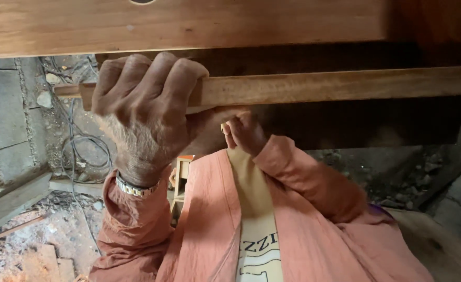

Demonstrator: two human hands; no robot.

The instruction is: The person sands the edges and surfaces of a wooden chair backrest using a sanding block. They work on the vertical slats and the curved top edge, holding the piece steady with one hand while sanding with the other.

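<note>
Left hand (144,112) is wrapped tight over the near end of a long wooden strip (319,86), knuckles up, seemingly steadying it against the wide plank (188,23) just above. Right hand (245,131) sits curled under the strip close to the chest; whether it grips anything cannot be told. Rubble and a grey cable (79,151) lie on the ground below.

Two hands — the left hand (144,112) and the right hand (245,133) — at one wooden strip (335,86). One wristwatch (134,188), one broad plank (188,23) above — one grey cable (76,143).
</note>
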